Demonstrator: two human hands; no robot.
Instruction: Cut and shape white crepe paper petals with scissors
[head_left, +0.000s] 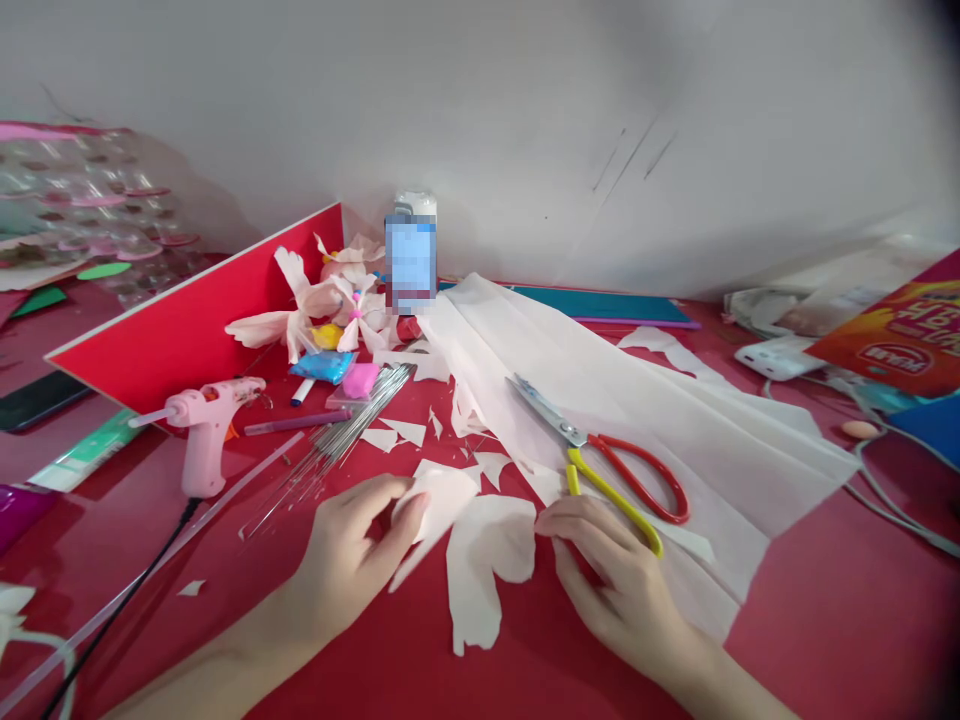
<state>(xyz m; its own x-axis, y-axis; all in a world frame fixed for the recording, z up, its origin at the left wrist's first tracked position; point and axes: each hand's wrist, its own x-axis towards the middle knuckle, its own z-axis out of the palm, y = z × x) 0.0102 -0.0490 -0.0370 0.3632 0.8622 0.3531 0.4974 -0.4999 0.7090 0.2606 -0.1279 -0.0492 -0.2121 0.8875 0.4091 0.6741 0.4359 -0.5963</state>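
My left hand pinches a folded piece of white paper between thumb and fingers. Right beside it, a cut white paper shape with rounded lobes lies on the red table. The fingertips of my right hand are together at the right edge of that shape; whether they grip it is hard to tell. Scissors with one red and one yellow handle rest on a large white sheet, just beyond my right hand. Small white scraps are scattered ahead of my left hand.
A pink glue gun with a black cord and a bundle of thin wires lie at the left. Paper flowers stand by a red board. A phone stands near the wall. An orange packet and cables are at the right.
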